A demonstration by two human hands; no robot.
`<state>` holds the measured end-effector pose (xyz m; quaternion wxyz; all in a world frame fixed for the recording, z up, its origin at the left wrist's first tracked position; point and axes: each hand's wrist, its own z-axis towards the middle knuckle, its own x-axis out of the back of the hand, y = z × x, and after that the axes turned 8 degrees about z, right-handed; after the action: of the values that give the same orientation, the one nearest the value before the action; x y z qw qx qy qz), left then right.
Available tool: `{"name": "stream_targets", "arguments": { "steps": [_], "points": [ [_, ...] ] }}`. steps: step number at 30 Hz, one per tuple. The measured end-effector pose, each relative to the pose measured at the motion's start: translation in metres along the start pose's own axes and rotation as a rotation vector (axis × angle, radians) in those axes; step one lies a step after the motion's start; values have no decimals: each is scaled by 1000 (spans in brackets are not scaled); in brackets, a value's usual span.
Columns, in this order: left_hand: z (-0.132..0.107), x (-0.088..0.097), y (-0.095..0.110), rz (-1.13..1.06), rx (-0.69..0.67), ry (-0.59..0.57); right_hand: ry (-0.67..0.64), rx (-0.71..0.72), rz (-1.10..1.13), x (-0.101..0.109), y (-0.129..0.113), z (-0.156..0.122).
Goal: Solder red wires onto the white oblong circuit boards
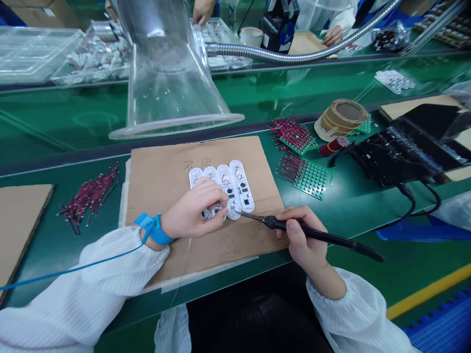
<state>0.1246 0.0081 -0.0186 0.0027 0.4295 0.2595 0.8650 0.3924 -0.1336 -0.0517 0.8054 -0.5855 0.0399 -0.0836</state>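
Observation:
Several white oval LED circuit boards (228, 189) lie side by side on a brown cardboard sheet (243, 162), with thin red wires on their faces. My left hand (193, 211) rests on the lower end of the boards, its fingertips pinching a small silver part (211, 213). My right hand (303, 235) grips a black soldering iron (316, 233) like a pen. The iron's metal tip reaches the edge of the boards near that silver part. A blue anti-static strap (154, 228) circles my left wrist.
Green boards with red-leaded components (303, 176) and a cardboard-cored tape roll (340, 117) lie to the right, beside a black tray (401, 152). Loose red-leaded parts (90, 198) lie left. A clear plastic fume hood (169, 83) with a metal hose (275, 53) hangs ahead. A co-worker's hands (333, 35) show beyond.

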Motion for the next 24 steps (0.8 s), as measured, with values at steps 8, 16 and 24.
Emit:
{"name": "stream_targets", "arguments": {
  "steps": [8, 16, 24],
  "points": [
    [0, 1, 0, 0, -12, -8, -36, 9, -35, -1, -1, 2],
    [2, 1, 1, 15, -15, -21, -82, 11, -44, -5, -5, 7],
    [-15, 30, -5, -44, 260, -9, 64, 14, 75, -7, -11, 10]
  ]
}}
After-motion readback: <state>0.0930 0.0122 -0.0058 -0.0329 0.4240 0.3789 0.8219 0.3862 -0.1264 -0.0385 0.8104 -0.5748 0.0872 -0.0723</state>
